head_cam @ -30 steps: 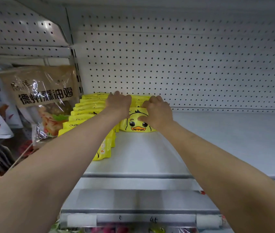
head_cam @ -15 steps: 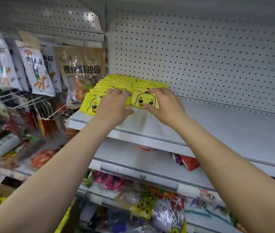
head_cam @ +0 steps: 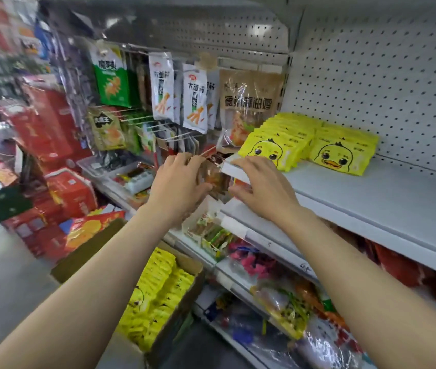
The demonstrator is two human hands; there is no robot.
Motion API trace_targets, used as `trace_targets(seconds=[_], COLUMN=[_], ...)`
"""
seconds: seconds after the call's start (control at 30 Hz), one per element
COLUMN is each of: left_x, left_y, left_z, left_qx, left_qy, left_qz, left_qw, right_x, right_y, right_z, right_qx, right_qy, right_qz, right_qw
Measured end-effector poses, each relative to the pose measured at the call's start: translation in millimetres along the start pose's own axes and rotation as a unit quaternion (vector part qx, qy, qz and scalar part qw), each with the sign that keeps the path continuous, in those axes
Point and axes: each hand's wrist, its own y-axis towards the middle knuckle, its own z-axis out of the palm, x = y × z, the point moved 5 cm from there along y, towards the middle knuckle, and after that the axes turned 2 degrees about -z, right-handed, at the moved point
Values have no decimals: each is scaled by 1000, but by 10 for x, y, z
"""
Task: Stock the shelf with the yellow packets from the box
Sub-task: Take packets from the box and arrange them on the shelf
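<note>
Two rows of yellow duck-face packets stand on the white shelf (head_cam: 387, 198), a left row (head_cam: 266, 151) and a right row (head_cam: 340, 157), both against the pegboard back. My left hand (head_cam: 178, 183) hovers off the shelf's left end, in front of some brown hanging snack bags, with loosely curled fingers that hold nothing. My right hand (head_cam: 262, 187) is at the shelf's front left corner, also empty, fingers relaxed. Below, on the floor, an open cardboard box (head_cam: 89, 250) is packed with more yellow packets (head_cam: 158, 291).
Snack bags (head_cam: 194, 99) hang on hooks left of the shelf. Red cartons (head_cam: 52, 145) are stacked on the floor at left. Lower shelves (head_cam: 272, 235) carry mixed snacks. The right part of the white shelf is bare.
Both hands have let go of the yellow packets and drawn back to the shelf's front left corner. The view has swung left and down, so the box shows.
</note>
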Motion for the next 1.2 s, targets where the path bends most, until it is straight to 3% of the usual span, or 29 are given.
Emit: trace_targets(seconds=[0.3, 0.57, 0.7, 0.9, 1.07, 1.2], left_x=[1467, 2896, 3348, 3752, 3831, 3796], left_y=[141, 327, 113, -676, -1217, -1362], left_z=[326, 1344, 2063, 3139, 3833, 4148], left_qx=[37, 189, 289, 447, 530, 542], left_qy=[2, 9, -9, -72, -131, -111], left_qz=[-27, -28, -46, -95, -124, -109], left_qw=[999, 982, 956, 887, 829, 826], right_x=[793, 1254, 1361, 1402, 1313, 1231], right_y=[891, 1376, 1117, 339, -36, -98], right_z=[1150, 2780, 3768, 4959, 5508, 5736], right_qx=[78, 214, 337, 497, 531, 515], right_qy=[28, 78, 124, 158, 178, 192], right_qz=[-16, 69, 129, 207, 246, 264], right_qw=[996, 971, 924, 828, 791, 793])
